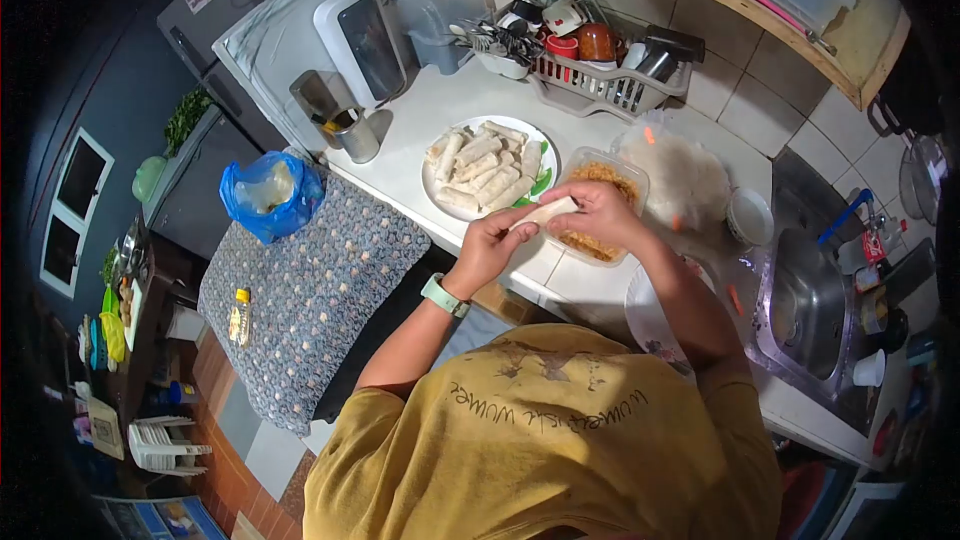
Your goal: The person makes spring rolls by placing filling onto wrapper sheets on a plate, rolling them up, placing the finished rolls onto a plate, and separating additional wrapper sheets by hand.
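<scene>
An uncooked spring roll (pixel 546 213) with a pale wrapper is held between my two hands, above the counter's front edge. My left hand (pixel 488 248), with a light green watch on the wrist, grips its left end. At its right end, the fingers of my right hand (pixel 603 212) close on the wrapper. Right below my right hand is a clear plastic container (pixel 640 180) of orange-brown filling, partly covered by the hand. Just behind my left hand, a white plate (pixel 432 180) carries a pile of several rolled spring rolls, with some green leaf at its right edge.
A clear plastic bag (pixel 680 175) and a white bowl (pixel 749 216) sit right of the container, before the sink (pixel 800 310). Behind stands a dish rack (pixel 610 88). At left, a blue bag (pixel 272 202) and a small yellow-capped bottle (pixel 240 318) rest on a patterned cloth (pixel 330 280).
</scene>
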